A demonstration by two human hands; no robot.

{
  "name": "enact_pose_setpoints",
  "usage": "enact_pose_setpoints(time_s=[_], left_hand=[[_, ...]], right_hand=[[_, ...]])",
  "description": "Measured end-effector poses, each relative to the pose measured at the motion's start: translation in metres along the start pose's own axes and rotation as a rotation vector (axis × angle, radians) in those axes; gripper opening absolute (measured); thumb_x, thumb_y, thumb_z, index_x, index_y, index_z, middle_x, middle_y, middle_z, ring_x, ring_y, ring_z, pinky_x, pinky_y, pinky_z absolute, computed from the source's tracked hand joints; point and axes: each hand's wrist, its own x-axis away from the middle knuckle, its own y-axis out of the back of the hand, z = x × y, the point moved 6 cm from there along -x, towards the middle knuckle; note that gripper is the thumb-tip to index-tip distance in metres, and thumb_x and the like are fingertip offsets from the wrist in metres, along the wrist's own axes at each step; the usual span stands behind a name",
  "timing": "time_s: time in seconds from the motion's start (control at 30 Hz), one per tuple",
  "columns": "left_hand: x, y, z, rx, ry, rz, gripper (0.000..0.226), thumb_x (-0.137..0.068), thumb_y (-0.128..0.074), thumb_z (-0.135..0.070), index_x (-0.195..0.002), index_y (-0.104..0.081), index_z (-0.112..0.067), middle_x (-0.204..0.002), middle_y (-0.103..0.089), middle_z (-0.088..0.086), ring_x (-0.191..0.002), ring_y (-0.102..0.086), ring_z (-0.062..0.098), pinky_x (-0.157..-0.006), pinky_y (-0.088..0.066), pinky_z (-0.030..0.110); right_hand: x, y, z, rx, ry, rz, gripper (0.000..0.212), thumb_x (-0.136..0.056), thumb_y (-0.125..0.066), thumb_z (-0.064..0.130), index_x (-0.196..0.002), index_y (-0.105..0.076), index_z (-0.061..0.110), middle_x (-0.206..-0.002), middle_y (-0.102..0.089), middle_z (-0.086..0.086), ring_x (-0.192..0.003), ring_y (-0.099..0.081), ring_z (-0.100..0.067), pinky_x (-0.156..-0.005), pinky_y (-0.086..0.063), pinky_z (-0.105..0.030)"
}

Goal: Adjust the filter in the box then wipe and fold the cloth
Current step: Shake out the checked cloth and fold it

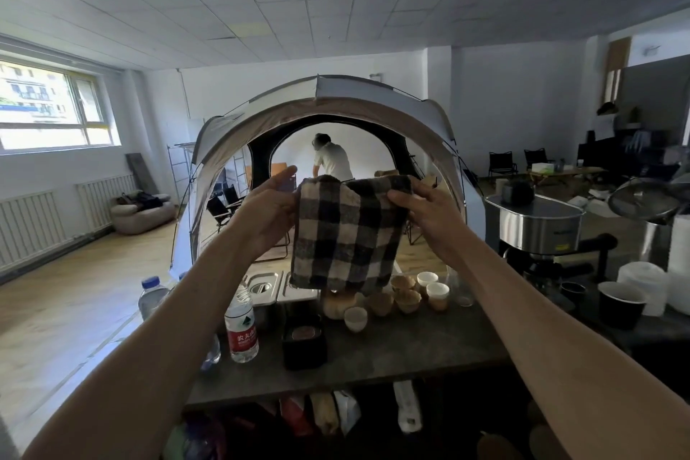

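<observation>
I hold a black-and-cream checked cloth (pixel 345 235) up in the air above the dark counter (pixel 392 351). My left hand (pixel 270 211) pinches its top left corner and my right hand (pixel 422 209) grips its top right corner. The cloth hangs doubled over, its lower edge just above the cups. A small black box (pixel 303 342) with a round brownish filter inside sits on the counter below the cloth, apart from both hands.
Water bottles (pixel 242 329) stand at the counter's left edge. Steel trays (pixel 265 286), several small cups (pixel 407 295), a steel machine (pixel 534 228) and a black paper cup (pixel 621 304) are on the counter. A tent (pixel 325 101) with a person inside stands beyond.
</observation>
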Motion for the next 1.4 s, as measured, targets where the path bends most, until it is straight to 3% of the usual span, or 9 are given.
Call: enact_pose_setpoints(time_s=[0.17,0.33,0.47,0.57,0.8,0.93,1.07,1.23,1.4], left_hand=[[0.005,-0.002,-0.007,-0.088,-0.068,0.028,0.051,-0.087,-0.052,0.012,-0.134,-0.054,-0.008,-0.124,-0.066,0.016,-0.103,-0.066,0.027,-0.091,-0.054,0.039],[0.011,-0.019,0.008,-0.031,0.148,0.177,0.053,-0.077,-0.057,-0.024,-0.121,-0.064,0.006,-0.116,-0.059,0.022,-0.094,-0.059,0.03,-0.077,-0.049,0.036],[0.011,-0.021,-0.003,-0.777,-0.102,0.075,0.035,-0.073,-0.084,-0.02,-0.106,-0.075,-0.009,-0.096,-0.076,0.007,-0.085,-0.071,0.017,-0.067,-0.057,0.022],[0.004,-0.008,-0.01,-0.998,-0.145,-0.005,0.031,-0.071,-0.085,-0.017,-0.097,-0.076,-0.002,-0.085,-0.072,0.012,-0.074,-0.064,0.016,-0.066,-0.05,0.024],[0.0,0.019,0.049,-0.415,0.146,0.019,0.027,-0.091,-0.063,-0.01,-0.117,-0.067,-0.004,-0.104,-0.072,0.011,-0.088,-0.07,0.024,-0.082,-0.059,0.041],[0.0,0.028,0.106,-0.334,0.282,-0.058,0.021,-0.101,-0.051,-0.016,-0.115,-0.063,-0.008,-0.084,-0.077,0.005,-0.07,-0.074,0.018,-0.065,-0.061,0.041],[0.007,0.043,0.164,-0.323,0.403,-0.069,0.021,-0.103,-0.047,-0.022,-0.117,-0.061,-0.015,-0.087,-0.078,0.003,-0.076,-0.075,0.02,-0.061,-0.06,0.038],[0.025,0.085,0.255,-0.396,0.519,-0.017,0.029,-0.101,-0.053,-0.022,-0.129,-0.057,-0.021,-0.117,-0.072,0.011,-0.107,-0.069,0.03,-0.095,-0.053,0.054],[0.089,0.116,0.352,-0.269,0.695,0.005,0.027,-0.102,-0.05,-0.019,-0.127,-0.053,-0.029,-0.11,-0.072,0.0,-0.096,-0.073,0.018,-0.073,-0.061,0.038]], right_hand=[[0.007,-0.005,0.0,-0.11,0.014,0.053,0.032,-0.091,-0.064,0.015,-0.122,-0.065,0.008,-0.114,-0.071,-0.008,-0.104,-0.068,-0.017,-0.085,-0.054,-0.03],[0.008,-0.014,0.006,-0.157,0.007,0.053,0.018,-0.094,-0.061,0.016,-0.112,-0.065,0.02,-0.101,-0.073,-0.002,-0.096,-0.07,-0.02,-0.079,-0.058,-0.033],[0.009,-0.02,0.014,-0.057,0.031,0.137,0.029,-0.09,-0.066,0.015,-0.117,-0.062,0.024,-0.106,-0.07,0.003,-0.097,-0.069,-0.015,-0.083,-0.058,-0.034],[0.009,-0.015,0.012,0.14,0.037,0.231,0.052,-0.084,-0.071,0.009,-0.129,-0.054,0.031,-0.122,-0.062,0.002,-0.113,-0.06,-0.017,-0.094,-0.053,-0.041],[0.02,-0.01,-0.017,0.28,-0.085,0.363,0.053,-0.094,-0.059,0.006,-0.138,-0.044,0.031,-0.118,-0.061,0.013,-0.107,-0.061,0.0,-0.075,-0.053,-0.013],[0.032,-0.006,-0.059,0.333,-0.242,0.421,0.067,-0.086,-0.071,0.021,-0.138,-0.036,0.043,-0.129,-0.056,0.005,-0.117,-0.055,-0.014,-0.092,-0.052,-0.031],[0.053,-0.001,-0.123,0.276,-0.416,0.475,0.082,-0.079,-0.077,0.007,-0.142,-0.032,0.033,-0.13,-0.058,0.0,-0.117,-0.057,-0.018,-0.095,-0.052,-0.035],[0.105,0.003,-0.224,-0.022,-0.689,0.461,0.07,-0.081,-0.07,-0.004,-0.13,-0.047,0.041,-0.128,-0.064,-0.005,-0.115,-0.064,-0.023,-0.095,-0.052,-0.047],[0.174,0.01,-0.325,-0.018,-0.845,0.47,0.08,-0.08,-0.074,0.001,-0.141,-0.04,0.039,-0.132,-0.061,-0.002,-0.117,-0.062,-0.021,-0.092,-0.054,-0.047]])
